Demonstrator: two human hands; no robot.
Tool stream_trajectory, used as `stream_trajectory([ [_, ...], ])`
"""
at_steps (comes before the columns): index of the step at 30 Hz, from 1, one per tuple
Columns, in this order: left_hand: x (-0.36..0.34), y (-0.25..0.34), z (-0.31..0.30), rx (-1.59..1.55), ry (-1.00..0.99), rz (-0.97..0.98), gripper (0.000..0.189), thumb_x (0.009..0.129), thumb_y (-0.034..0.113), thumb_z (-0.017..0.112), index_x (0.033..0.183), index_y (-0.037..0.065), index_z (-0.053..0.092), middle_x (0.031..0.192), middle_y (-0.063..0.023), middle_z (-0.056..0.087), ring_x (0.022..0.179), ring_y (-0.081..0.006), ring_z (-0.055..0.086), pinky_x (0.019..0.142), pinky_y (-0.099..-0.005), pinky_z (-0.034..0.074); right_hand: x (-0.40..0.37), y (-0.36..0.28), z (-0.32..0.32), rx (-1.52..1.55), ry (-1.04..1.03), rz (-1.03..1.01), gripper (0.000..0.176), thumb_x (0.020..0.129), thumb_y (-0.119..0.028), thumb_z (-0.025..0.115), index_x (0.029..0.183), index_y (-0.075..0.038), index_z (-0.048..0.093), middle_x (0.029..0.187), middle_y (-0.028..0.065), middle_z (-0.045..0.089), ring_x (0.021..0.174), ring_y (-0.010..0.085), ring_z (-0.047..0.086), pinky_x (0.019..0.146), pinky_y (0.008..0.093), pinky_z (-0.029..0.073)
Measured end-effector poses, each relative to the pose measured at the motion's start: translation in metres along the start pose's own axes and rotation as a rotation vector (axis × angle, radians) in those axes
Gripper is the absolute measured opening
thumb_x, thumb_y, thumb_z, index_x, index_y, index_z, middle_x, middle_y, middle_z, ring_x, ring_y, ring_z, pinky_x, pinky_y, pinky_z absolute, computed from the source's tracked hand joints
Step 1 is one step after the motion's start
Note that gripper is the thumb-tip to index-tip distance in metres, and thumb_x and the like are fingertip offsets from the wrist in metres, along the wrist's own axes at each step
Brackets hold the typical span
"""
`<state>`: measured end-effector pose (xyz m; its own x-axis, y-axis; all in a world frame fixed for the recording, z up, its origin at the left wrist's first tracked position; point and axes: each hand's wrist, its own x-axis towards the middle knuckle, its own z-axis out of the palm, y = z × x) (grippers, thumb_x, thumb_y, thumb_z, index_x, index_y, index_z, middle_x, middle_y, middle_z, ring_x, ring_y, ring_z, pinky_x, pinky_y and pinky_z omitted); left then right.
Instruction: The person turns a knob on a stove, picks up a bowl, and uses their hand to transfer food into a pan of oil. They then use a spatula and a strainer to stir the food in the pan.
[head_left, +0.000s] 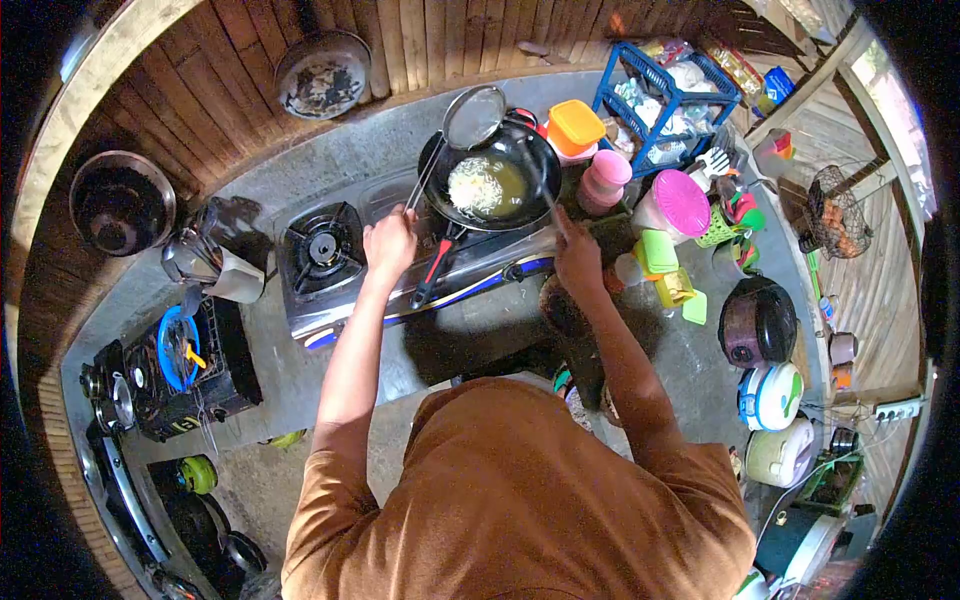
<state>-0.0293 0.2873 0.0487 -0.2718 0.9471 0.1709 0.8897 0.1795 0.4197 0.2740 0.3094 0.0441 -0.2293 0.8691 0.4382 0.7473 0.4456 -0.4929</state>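
My left hand point(390, 245) is closed round the handle of a wire-mesh strainer point(474, 118), whose round basket is over the far rim of a black wok point(522, 150). In the wok, a pale, shredded-looking clump of food point(474, 188) is frying in yellowish oil point(512, 190). My right hand point(578, 262) grips a long-handled cooking utensil point(558, 218) at the wok's right side; its far end is smeared by motion. The wok sits on the right side of a two-burner gas stove point(400, 300), its red and black handle point(436, 268) pointing toward me.
A bare burner point(323, 246) is left of the wok. On the right are an orange container point(575, 125), pink tubs point(605, 180), a pink-lidded container point(682, 205), a blue rack point(660, 95) and a rice cooker point(757, 322). A blue basin point(178, 350) stands far left.
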Motion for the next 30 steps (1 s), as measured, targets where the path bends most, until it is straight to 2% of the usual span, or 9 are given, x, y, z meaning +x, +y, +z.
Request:
stream_trajectory([
  [5,0.002,-0.007,0.007,0.055,-0.003,-0.013,0.028,0.093,0.028,0.041,0.093,0.008,0.060,0.081,-0.0197,0.066,0.082,-0.0368,0.064,0.078,-0.0537,0.042,-0.007,0.003,0.007,0.019,-0.043,-0.105,0.048,0.081,0.000,0.054,0.128,-0.010,0.050,0.094,0.0252,0.059,0.081,0.0429,0.058,0.073,0.0461,0.048],
  [7,0.000,-0.012,0.006,0.081,0.014,-0.011,0.028,0.095,0.030,0.041,0.088,0.011,0.061,0.077,-0.0171,0.066,0.078,-0.0363,0.063,0.071,-0.0486,0.044,-0.004,-0.003,-0.007,0.009,-0.052,0.063,0.046,0.082,-0.001,0.055,0.127,-0.009,0.051,0.096,0.0252,0.059,0.083,0.0421,0.058,0.074,0.0463,0.048],
  [11,-0.004,-0.009,0.008,0.027,0.029,0.000,0.028,0.095,0.030,0.040,0.088,0.012,0.061,0.076,-0.0172,0.066,0.078,-0.0362,0.063,0.071,-0.0480,0.043,-0.002,-0.008,-0.010,-0.010,-0.034,0.117,0.046,0.081,0.000,0.054,0.126,-0.007,0.052,0.102,0.0262,0.059,0.087,0.0414,0.059,0.076,0.0451,0.048],
  [13,-0.003,-0.008,0.005,0.023,0.071,0.020,0.029,0.095,0.030,0.040,0.087,0.012,0.060,0.074,-0.0176,0.065,0.076,-0.0366,0.063,0.071,-0.0475,0.043,-0.012,0.002,-0.002,-0.025,-0.299,0.025,0.046,0.082,0.000,0.053,0.127,-0.007,0.051,0.107,0.0271,0.058,0.091,0.0415,0.058,0.079,0.0433,0.048],
  [14,-0.002,-0.008,0.002,0.022,0.075,0.019,0.029,0.095,0.030,0.040,0.087,0.012,0.060,0.074,-0.0176,0.065,0.076,-0.0366,0.063,0.071,-0.0475,0.043,-0.017,0.007,-0.001,-0.027,-0.299,0.021,0.046,0.082,0.000,0.053,0.127,-0.007,0.051,0.107,0.0271,0.058,0.091,0.0415,0.058,0.079,0.0433,0.048],
  [20,-0.007,-0.001,-0.027,0.044,0.131,-0.007,0.029,0.095,0.031,0.041,0.088,0.011,0.060,0.073,-0.0183,0.064,0.073,-0.0378,0.062,0.070,-0.0477,0.043,-0.013,-0.008,-0.022,0.155,0.079,0.076,0.043,0.085,-0.003,0.052,0.128,-0.003,0.048,0.110,0.0270,0.057,0.102,0.0402,0.056,0.087,0.0427,0.045],
  [23,-0.011,0.009,-0.020,-0.062,0.068,0.006,0.027,0.094,0.030,0.042,0.090,0.010,0.060,0.074,-0.0173,0.065,0.075,-0.0380,0.062,0.071,-0.0506,0.044,-0.014,-0.011,-0.004,0.213,0.030,0.112,0.043,0.086,-0.005,0.052,0.128,-0.003,0.048,0.110,0.0274,0.057,0.100,0.0408,0.056,0.086,0.0430,0.045],
  [24,-0.012,0.013,-0.016,0.014,0.065,0.012,0.026,0.094,0.029,0.042,0.091,0.011,0.060,0.075,-0.0169,0.065,0.076,-0.0372,0.063,0.072,-0.0501,0.044,-0.015,-0.007,0.003,0.110,-0.024,-0.035,0.044,0.086,-0.004,0.052,0.129,-0.003,0.047,0.108,0.0269,0.058,0.099,0.0413,0.057,0.085,0.0434,0.046],
  [30,-0.012,-0.001,-0.004,0.046,0.056,0.009,0.029,0.094,0.030,0.042,0.091,0.007,0.058,0.076,-0.0197,0.066,0.076,-0.0365,0.065,0.073,-0.0494,0.043,-0.021,-0.012,-0.001,0.159,0.094,0.032,0.047,0.085,-0.003,0.052,0.131,-0.005,0.044,0.106,0.0263,0.059,0.095,0.0417,0.057,0.080,0.0438,0.047],
])
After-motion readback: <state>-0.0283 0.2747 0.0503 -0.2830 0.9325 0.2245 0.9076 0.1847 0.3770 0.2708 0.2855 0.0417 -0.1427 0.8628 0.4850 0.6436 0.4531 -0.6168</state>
